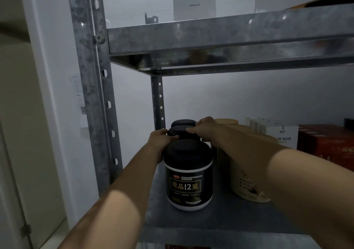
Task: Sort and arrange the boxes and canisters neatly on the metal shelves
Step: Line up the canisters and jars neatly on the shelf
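since the row seems meant to run straight back, the left hand (160, 139) and right hand (203, 128) clamp curled fingers (192, 130) round the middle black canister (181, 133), just behind the front black canister (188, 176) on the metal shelf (220, 217).

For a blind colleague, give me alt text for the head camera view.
The left hand and right hand grip the middle canister in a front-to-back row of three black ones on a metal shelf. To its right stand beige canisters, white boxes and a red box.
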A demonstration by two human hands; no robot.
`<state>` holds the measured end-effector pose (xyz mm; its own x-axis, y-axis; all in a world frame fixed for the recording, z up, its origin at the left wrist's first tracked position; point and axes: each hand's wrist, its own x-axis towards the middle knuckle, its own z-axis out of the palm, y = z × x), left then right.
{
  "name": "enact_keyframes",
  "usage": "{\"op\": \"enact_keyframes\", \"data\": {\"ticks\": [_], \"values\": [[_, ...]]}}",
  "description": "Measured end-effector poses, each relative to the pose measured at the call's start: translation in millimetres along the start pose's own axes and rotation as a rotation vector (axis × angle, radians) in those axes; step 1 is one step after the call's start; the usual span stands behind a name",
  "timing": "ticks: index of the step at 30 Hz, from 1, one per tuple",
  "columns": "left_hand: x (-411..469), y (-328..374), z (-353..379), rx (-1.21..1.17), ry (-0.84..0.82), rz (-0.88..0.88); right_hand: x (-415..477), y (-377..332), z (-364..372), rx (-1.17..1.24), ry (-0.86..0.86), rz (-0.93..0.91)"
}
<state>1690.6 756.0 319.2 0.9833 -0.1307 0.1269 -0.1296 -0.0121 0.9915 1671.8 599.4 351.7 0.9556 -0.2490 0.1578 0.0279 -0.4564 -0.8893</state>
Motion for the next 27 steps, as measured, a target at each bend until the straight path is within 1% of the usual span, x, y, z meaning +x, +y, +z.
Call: {"op": "enact_keyframes", "data": {"ticks": [4, 7, 9, 12, 14, 16, 18, 20, 24, 27], "values": [[-26, 5, -2, -0.091, 0.066, 0.012, -21, -7, 0, 0.01, 0.069, -0.059], [-61, 0, -6, -0.125, 0.065, 0.042, -61, -1, 1, 0.184, 0.008, -0.055], [-82, -9, -9, -0.143, 0.062, 0.038, -90, 10, 3, 0.256, -0.031, -0.062], [-110, -21, -11, -0.15, -0.002, 0.045, -128, 32, 6, 0.383, -0.085, -0.118], [-123, -27, -12, -0.137, -0.063, 0.076, -146, 51, 9, 0.375, -0.118, -0.196], [-134, -30, -13, -0.122, -0.111, 0.125, -155, 65, 14, 0.299, -0.121, -0.257], [-142, -30, -16, -0.119, -0.144, 0.14, -158, 72, 17, 0.274, -0.061, -0.235], [-147, -33, -22, -0.101, -0.169, 0.143, -163, 75, 14, 0.298, -0.008, -0.219], [-155, -37, -30, -0.045, -0.165, 0.156, -178, 81, 6, 0.29, 0.057, -0.274], [-157, -37, -27, -0.056, -0.151, 0.164, -186, 80, 4, 0.316, 0.07, -0.297]]}}
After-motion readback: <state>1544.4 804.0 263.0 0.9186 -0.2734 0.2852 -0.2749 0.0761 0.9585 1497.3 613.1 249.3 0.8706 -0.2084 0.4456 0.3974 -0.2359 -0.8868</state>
